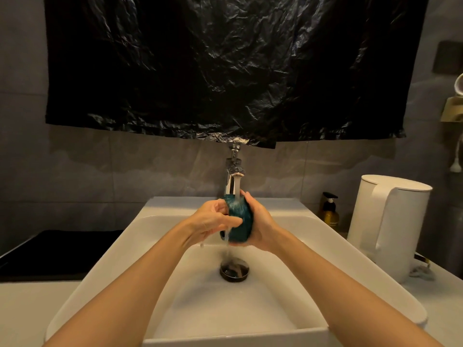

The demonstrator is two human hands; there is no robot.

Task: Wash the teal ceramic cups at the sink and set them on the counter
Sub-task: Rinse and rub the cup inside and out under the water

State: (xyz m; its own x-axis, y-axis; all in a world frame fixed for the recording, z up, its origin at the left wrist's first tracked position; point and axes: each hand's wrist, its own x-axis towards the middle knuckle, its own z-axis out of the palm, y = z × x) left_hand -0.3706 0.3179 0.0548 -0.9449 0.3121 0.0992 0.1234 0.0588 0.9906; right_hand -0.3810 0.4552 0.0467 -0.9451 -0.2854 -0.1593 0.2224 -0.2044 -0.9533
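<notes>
A teal ceramic cup is held over the white sink, right under the chrome tap. Water runs from the tap onto the cup and falls toward the dark drain. My right hand wraps around the cup's right side and bottom. My left hand grips its left side, with the thumb lying across the front of the cup. No other teal cup is in view.
A white electric kettle stands on the counter at the right, with an amber soap pump bottle behind it. A black mat lies on the counter at the left. A black plastic sheet hangs on the wall above the tap.
</notes>
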